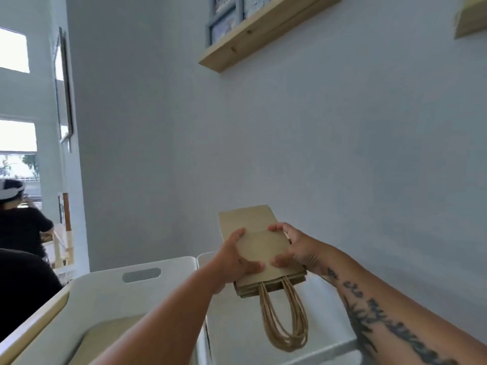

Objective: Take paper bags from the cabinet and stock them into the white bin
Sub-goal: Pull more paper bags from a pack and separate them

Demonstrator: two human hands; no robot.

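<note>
Both hands, left hand (pixel 238 262) and right hand (pixel 295 248), were clamped on a flat stack of paper bags (pixel 259 246) above the white bin (pixel 340 349). Its long axis ran away from the person, handles (pixel 286 320) dangling down toward the bin.

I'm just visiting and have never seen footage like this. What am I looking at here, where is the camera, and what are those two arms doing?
There is no machine here: the single picture comes from a wide-angle camera worn on a person's head, looking forward and down, so the arms you see are the wearer's own. The left hand and the right hand, whose forearm is tattooed, together hold a flat stack of brown paper bags, with the twisted handles hanging down toward the camera. Below them sit two white bins: the left white bin, with a cut-out handle slot, and the right white bin, above which the stack is held. On the wall above is a wooden shelf with framed pictures. Another person stands at the far left.
</note>
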